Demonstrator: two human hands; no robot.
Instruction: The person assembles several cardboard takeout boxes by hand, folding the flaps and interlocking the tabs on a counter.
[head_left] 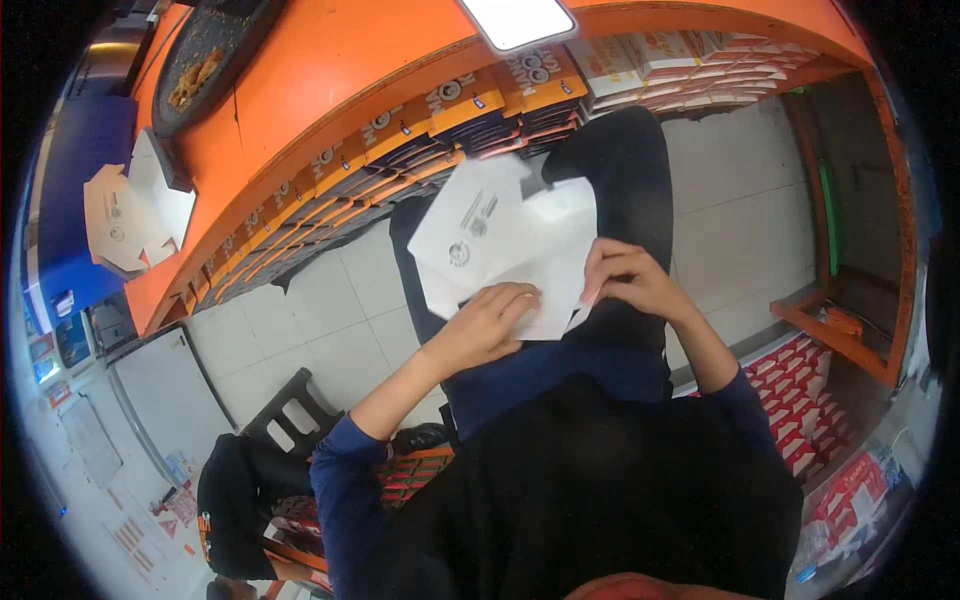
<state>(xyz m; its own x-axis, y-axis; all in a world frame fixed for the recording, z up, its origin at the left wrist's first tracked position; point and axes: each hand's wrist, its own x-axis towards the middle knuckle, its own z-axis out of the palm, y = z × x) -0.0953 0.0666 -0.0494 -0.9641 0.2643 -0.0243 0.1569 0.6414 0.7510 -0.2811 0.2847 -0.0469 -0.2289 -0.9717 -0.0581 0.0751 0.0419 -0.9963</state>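
A white paperboard carton (pixel 540 240), partly folded and printed on its left panel, lies across my dark-trousered lap. My left hand (pixel 490 322) is at its lower edge, fingers bent and pressed together on the board. At the right edge, my right hand (pixel 625 275) pinches a flap between thumb and fingers. A narrow dark gap shows beside that flap, just below the right fingertips. Part of the carton's underside is hidden by the hands and the board itself.
An orange counter (pixel 310 80) curves ahead, with stacked orange cartons (pixel 385 140) shelved beneath. On it are a phone (pixel 520 20), a dark tray of food bits (pixel 205 75) and another white carton (pixel 145 210). Red-and-white cartons (pixel 800 400) fill the right; another person (pixel 235 500) is lower left.
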